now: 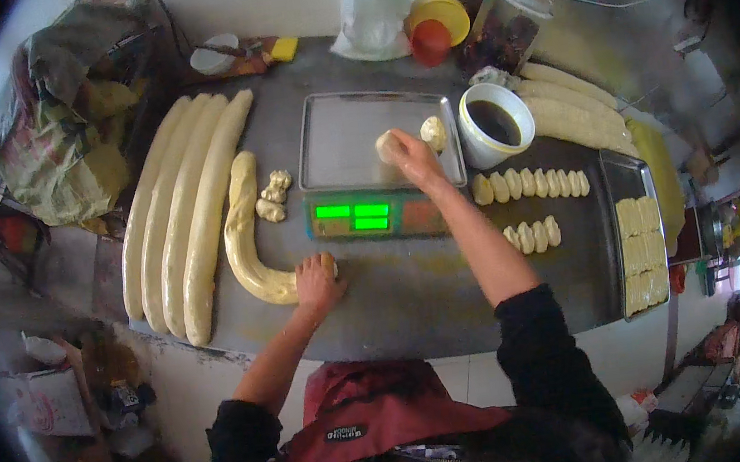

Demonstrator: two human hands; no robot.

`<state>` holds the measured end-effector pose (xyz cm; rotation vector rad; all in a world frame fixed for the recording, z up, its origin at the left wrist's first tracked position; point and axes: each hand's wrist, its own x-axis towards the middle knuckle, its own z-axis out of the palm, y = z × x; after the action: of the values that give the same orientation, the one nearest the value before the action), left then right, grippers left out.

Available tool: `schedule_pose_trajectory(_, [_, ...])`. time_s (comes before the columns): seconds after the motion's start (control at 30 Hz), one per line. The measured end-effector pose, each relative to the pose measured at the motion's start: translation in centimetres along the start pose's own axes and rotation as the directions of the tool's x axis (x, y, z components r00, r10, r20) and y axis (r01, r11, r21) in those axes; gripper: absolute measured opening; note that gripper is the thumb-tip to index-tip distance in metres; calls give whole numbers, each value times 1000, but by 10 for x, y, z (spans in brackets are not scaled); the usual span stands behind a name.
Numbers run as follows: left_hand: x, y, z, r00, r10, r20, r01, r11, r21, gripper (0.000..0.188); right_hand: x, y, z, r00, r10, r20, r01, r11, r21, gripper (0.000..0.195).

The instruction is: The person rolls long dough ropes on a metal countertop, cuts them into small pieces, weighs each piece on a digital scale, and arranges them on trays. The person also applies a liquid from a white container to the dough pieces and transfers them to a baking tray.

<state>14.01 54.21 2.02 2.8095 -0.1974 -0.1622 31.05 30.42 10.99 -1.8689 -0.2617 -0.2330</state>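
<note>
My left hand [320,283] grips the near end of a curved dough rope [248,245] lying on the dark worktop. Over the metal pan of a digital scale [375,220], my right hand [406,158] holds a small dough piece [389,148]; whether it touches the pan is unclear. Another dough piece [433,133] rests at the pan's right side. Small dough lumps [271,208] lie between the rope and the scale. Several long dough rolls [192,231] lie side by side at the left. Two rows of small dough pieces [529,184] lie right of the scale.
A white tub of dark liquid [497,124] stands against the pan's right side. A metal tray [642,248] of shaped dough is at the right edge. Behind are a lidded jar [504,24], a yellow bowl [448,13], a red bowl [431,42] and more long dough [569,112].
</note>
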Motion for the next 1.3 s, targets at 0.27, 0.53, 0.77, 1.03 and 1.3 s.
schedule_pose_trajectory(0.27, [-18,-13,9,994,91,-58,-93,995,-33,50,33,37,-98,750,23,661,541,554,-633,30])
schedule_pose_trajectory(0.53, [-17,-13,13,976,173,-132,-182,981,-61,43,-70,73,-161,987,118,106,-90,966,-243,28])
schedule_pose_trajectory(0.77, [-16,-7,7,975,190,-119,-195,981,-28,41,-198,136,-287,654,534,-536,-304,834,460,42])
schedule_pose_trajectory(1.03, [-20,-6,-15,951,307,16,-308,949,63,71,-216,208,-349,819,267,-507,-547,630,-552,33])
schedule_pose_trajectory(1.3, [-38,-53,-32,922,131,365,-232,940,248,88,-187,161,-306,629,458,-628,-730,71,-680,36])
